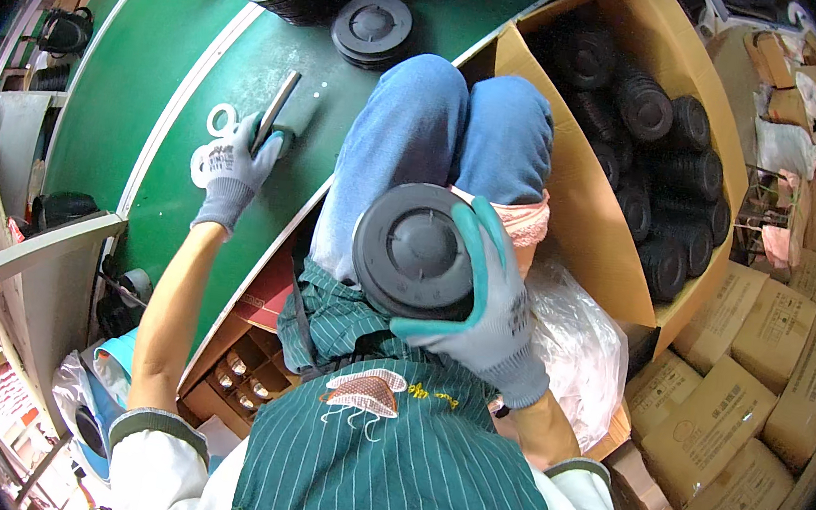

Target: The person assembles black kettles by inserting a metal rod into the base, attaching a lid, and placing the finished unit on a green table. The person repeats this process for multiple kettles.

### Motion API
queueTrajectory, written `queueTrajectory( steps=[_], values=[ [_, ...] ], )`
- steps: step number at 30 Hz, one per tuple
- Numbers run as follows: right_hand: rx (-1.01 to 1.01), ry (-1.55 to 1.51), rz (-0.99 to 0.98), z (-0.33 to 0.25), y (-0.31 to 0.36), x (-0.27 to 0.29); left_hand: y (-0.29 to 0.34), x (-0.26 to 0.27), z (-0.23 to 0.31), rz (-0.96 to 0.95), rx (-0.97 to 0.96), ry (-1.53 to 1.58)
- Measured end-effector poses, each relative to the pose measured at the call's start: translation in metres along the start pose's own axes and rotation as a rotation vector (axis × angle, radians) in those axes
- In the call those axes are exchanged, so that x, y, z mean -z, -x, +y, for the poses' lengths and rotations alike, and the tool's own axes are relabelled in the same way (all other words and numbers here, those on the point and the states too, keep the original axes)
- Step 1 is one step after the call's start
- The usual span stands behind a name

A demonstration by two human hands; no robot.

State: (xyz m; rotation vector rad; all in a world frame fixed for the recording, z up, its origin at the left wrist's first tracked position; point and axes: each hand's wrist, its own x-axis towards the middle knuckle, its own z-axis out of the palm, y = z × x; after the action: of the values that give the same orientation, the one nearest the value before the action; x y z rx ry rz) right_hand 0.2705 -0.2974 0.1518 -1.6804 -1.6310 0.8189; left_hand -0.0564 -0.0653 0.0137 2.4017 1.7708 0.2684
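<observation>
My right hand (492, 315), in a grey glove with green fingers, grips a black round plastic lid (419, 246) over my lap. The lid has a raised disc at its centre and faces up; whether others are stacked under it I cannot tell. At the left, over the green table (181, 259), my left hand (241, 160) wears a matching glove. Its fingers are closed around the lower end of a slim silver metal bar (280, 104). Two white rings (222, 119) lie against that hand's outer side, partly covered by it.
Stacks of black lids (371, 27) stand at the table's far end. On my right, an open cardboard box (574, 209) holds several more stacks. Clear plastic film (574, 345) lies beside my right forearm. Closed cartons (711, 421) fill the right side; a divided box (249, 368) sits below the table edge.
</observation>
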Motion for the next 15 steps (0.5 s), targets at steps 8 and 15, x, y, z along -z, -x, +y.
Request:
queueTrajectory(
  steps=[8, 15],
  values=[
    [0.279, 0.117, 0.151, -0.004, 0.055, -0.018, 0.019, 0.032, 0.035, 0.001, -0.040, -0.285],
    [0.385, 0.020, 0.234, -0.010, 0.058, -0.024, 0.050, 0.058, 0.060, 0.033, -0.128, -0.001]
  ],
)
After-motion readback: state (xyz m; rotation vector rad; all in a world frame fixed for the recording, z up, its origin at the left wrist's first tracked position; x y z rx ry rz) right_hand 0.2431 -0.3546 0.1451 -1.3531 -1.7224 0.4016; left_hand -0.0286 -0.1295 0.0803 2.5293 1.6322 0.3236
